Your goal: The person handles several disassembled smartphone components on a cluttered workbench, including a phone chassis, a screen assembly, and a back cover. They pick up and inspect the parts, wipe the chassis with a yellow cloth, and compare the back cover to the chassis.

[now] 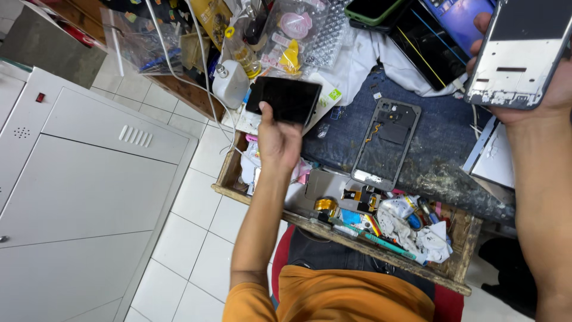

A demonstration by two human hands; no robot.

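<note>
Screen [285,99]: plain black, glossy. Frame [519,55]: silver-grey, dark grey panel on top, white specks along its lower edge. Second frame [386,145] on the mat: grey rim, dark inside, thin orange flex strip. Mat [444,137]: dark blue denim, worn pale grey at the near edge. Worktop [454,268] rim: brown wood. Shirt [351,298]: orange. Floor [196,238]: white tiles, grey grout. Cabinet [89,197]: light grey, small red switch. Bottle [230,83]: white, metal cap. Phone [372,11] at top: black, green case. Cloth [369,56]: white. Tape roll [326,206]: gold.
</note>
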